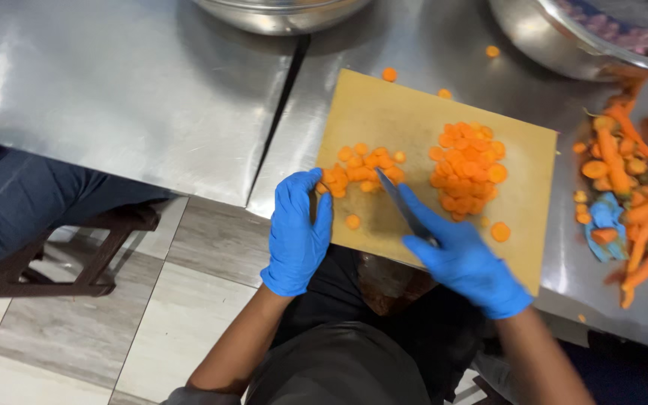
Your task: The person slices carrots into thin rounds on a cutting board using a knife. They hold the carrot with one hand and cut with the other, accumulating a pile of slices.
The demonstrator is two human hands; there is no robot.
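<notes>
Steel tables (136,90) are filling the far side of the view, meeting at a dark seam, with grey floor tiles (189,300) showing near you. You are keeping a tan board (414,112) at the near edge of the right-hand table, within easy reach of both arms. Your left hand (298,229), in a blue glove, is curling over the board's left edge, its fingers pressing together against a small cluster of slices (365,166), seemingly to hold them steady. Your right hand (463,255) is wrapping around a knife (403,206), forefinger lying along the spine, the blade pointing up-left toward that cluster. You are leaving a bigger pile (468,169) on the right half of the board, apart from the blade. Whole carrots (639,172) and peelings are lying to the right, below a metal bowl (564,45). Another bowl (279,13) is sitting at the far edge.
</notes>
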